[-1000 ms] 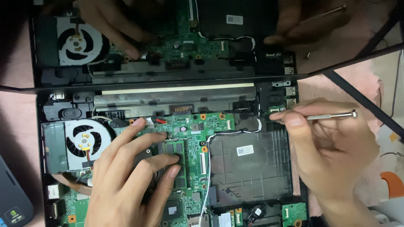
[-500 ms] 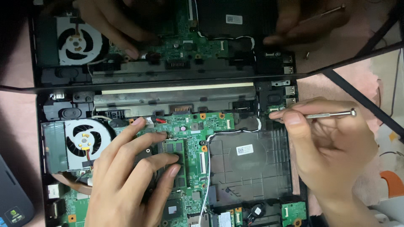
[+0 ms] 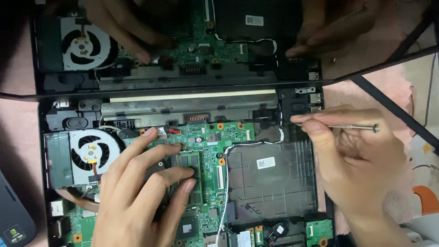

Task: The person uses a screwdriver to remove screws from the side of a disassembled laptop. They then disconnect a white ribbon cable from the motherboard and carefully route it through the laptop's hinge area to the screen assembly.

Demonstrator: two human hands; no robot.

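A pink surface (image 3: 18, 123) carries the opened laptop (image 3: 274, 183), which fills the middle of the frame. A dark device (image 3: 13, 219) lies at lower left, an orange object (image 3: 427, 199) at lower right.

The left hand (image 3: 137, 192) covers part of the green circuit board (image 3: 206, 151); the screwdriver (image 3: 352, 127) tip is hidden behind the right hand (image 3: 352, 164).

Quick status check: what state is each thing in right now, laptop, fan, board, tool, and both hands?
Laptop: opened up, bottom cover off, insides exposed.
Cooling fan: in place, blades sharp, not blurred.
Green circuit board: in place, partly covered by the left hand.
Left hand: fingers spread flat on the board.
Right hand: pinching the metal tool.
Metal tool: held level, its tip hidden by the fingers.
White cable: lying across the black tray.
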